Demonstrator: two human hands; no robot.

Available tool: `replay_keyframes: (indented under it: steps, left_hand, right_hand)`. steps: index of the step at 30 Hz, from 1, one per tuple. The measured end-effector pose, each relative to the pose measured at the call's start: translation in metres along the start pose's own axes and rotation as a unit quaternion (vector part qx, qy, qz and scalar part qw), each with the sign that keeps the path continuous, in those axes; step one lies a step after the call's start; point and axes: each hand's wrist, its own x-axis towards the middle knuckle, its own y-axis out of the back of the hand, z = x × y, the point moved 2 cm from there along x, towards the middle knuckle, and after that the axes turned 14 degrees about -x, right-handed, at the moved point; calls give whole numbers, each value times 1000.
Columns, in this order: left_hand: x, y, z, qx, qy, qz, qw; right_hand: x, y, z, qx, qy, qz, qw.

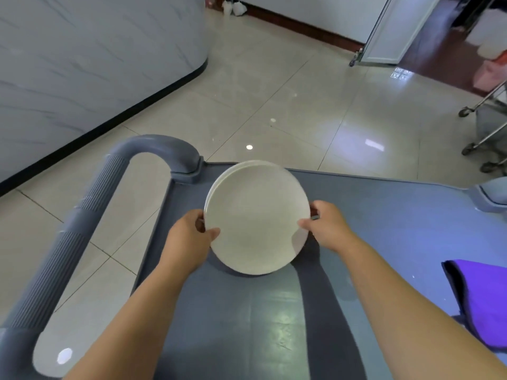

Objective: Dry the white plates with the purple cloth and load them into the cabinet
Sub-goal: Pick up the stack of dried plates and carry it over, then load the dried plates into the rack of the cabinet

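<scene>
Over the grey plastic cart (pixel 384 215), left hand (pixel 189 237) and right hand (pixel 326 226) grip opposite sides of the round white plates (pixel 255 215), probably to lift them level.

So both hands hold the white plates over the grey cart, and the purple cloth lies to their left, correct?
No: the head view shows the purple cloth to their right. Left hand and right hand hold the white plates over the grey cart.

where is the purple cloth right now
In the head view the purple cloth lies on the grey cart top at the frame's right edge, apart from the white plates gripped by the left hand and right hand.
</scene>
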Motion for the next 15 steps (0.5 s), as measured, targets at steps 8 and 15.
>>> replay_keyframes:
  steps: [8,15]
  left_hand:
    - [-27,2,33,-37,-141,-28,989]
    - [-40,-31,45,-17,-181,-89,979]
  right_hand:
    - [-53,27,10,64,22,109,992]
    - [-107,34,50,83,-25,192,978]
